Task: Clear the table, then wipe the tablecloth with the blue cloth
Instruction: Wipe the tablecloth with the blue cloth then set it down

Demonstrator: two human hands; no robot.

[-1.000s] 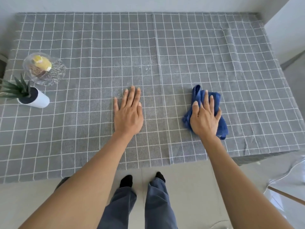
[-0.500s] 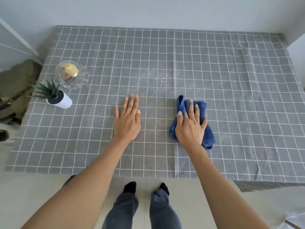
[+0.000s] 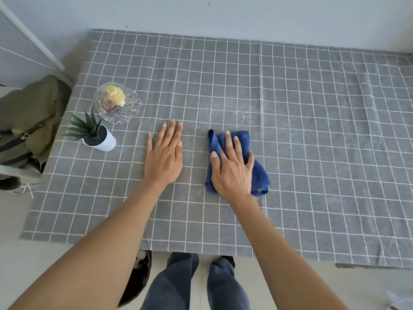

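On the near middle of the grey checked tablecloth (image 3: 290, 121), the right hand (image 3: 232, 168) is lying palm down on the blue cloth (image 3: 259, 173), its fingers stretched out straight and pressing the crumpled fabric flat against the table rather than curling round it. The cloth is showing past the fingertips at the far side and bunching out to the right of the wrist, and it is resting wholly on the tablecloth, just to the right of the centre seam's near end. The left hand (image 3: 164, 157) is lying just beside it to the left, apart from the cloth, flat and relaxed with the fingers together and the palm resting on the bare tablecloth, gripping nothing. Toward the left edge of the table, a small potted plant (image 3: 96, 133) in a white pot is standing upright, and just behind it a clear glass bowl (image 3: 117, 106) is sitting with something yellow inside. Beyond the seam, a faint pale smear (image 3: 245, 114) is showing on the fabric. Off the table's left side, an olive bag (image 3: 29, 117) is slumping on the floor, and the person's dark trouser legs (image 3: 194, 285) are showing below the near edge.
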